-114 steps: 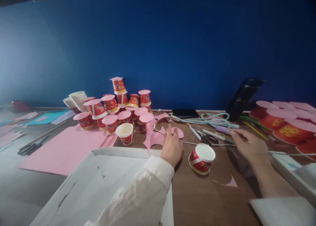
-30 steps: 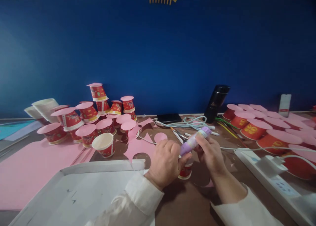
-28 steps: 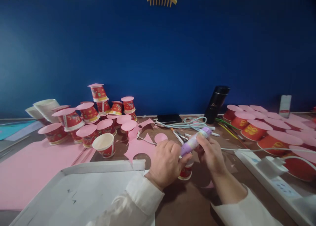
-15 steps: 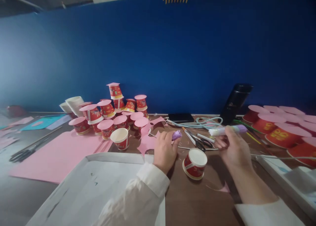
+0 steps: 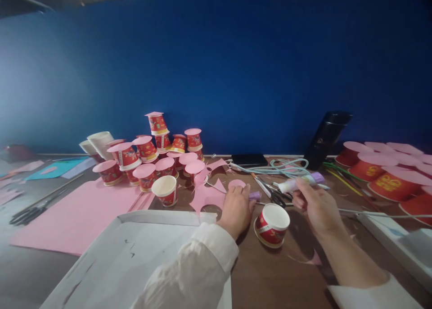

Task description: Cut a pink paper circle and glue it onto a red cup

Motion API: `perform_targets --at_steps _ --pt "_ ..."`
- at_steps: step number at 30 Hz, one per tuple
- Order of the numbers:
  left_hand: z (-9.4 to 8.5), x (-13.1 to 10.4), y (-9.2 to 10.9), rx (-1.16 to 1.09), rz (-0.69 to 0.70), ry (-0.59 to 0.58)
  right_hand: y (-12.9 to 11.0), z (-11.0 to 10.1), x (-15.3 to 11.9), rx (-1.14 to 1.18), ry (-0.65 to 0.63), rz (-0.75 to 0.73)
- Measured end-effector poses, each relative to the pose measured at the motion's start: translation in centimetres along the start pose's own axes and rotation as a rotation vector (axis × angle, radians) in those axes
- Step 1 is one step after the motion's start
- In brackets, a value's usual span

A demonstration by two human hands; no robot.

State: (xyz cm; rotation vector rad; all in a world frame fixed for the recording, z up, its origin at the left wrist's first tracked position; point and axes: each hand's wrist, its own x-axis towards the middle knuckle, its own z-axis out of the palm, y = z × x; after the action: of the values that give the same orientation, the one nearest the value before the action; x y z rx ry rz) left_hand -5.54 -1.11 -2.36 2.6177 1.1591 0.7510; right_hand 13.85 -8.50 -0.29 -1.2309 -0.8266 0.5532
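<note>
My left hand [image 5: 237, 210] is closed around a small purple cap [image 5: 255, 196], low over the table, with a round pink paper disc [image 5: 236, 183] just beyond its fingers. Between thumb and fingers, my right hand [image 5: 319, 207] holds a white and purple glue stick [image 5: 292, 184], lying nearly level, its white end pointing left. A red paper cup [image 5: 272, 225] stands between my hands, white end up and touched by neither. Another red cup [image 5: 165, 190] stands mouth up, left of a cut pink paper scrap [image 5: 205, 197].
Stacked red cups [image 5: 145, 176] with pink discs stand at the back left, more cups [image 5: 393, 183] at the right. Scissors [image 5: 277, 197], cables [image 5: 270, 168] and a black bottle [image 5: 326, 138] lie behind my hands. A white tray [image 5: 145, 255] fills the front left.
My left hand has moved right and slightly down with the cap, and the pink disc now shows beyond it. The glue stick in my right hand has shifted slightly left. The view has shifted a little.
</note>
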Motion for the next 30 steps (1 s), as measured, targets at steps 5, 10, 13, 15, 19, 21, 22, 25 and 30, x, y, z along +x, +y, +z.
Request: perform_targets --at_steps 5,10,13,15,19,21,22,25,30 --pt "-0.4 -1.3 -0.2 -0.441 0.046 0.269 -0.2 0.0 -0.3 0.003 0.059 -0.041" --pt "-0.3 -3.1 1.6 -0.780 0.051 0.007 -0.4 -0.6 -0.4 -0.042 0.055 -0.089" --pt "0.3 -3.5 2.7 -0.793 -0.073 -0.086 -0.8 -0.3 -0.6 0.010 0.082 -0.105" --pt "0.5 -3.3 2.9 -0.760 -0.146 -0.092 -1.1 0.0 -0.8 0.085 0.101 -0.109" --pt "0.0 -2.5 2.6 -0.720 -0.145 -0.056 -1.2 0.2 -1.1 0.087 0.063 -0.127" --pt "-0.5 -2.2 2.5 -0.749 -0.137 -0.050 -1.2 0.1 -1.4 -0.037 0.028 -0.143" --pt "-0.7 -2.1 2.5 -0.762 -0.131 -0.060 -1.3 0.1 -1.6 -0.109 0.017 -0.154" --pt "-0.9 -2.1 2.7 -0.770 -0.111 -0.067 -1.7 0.3 -2.0 -0.270 0.017 -0.193" --pt "-0.6 -2.1 2.7 -0.812 -0.076 -0.059 -2.1 0.5 -1.9 -0.370 0.024 -0.215"
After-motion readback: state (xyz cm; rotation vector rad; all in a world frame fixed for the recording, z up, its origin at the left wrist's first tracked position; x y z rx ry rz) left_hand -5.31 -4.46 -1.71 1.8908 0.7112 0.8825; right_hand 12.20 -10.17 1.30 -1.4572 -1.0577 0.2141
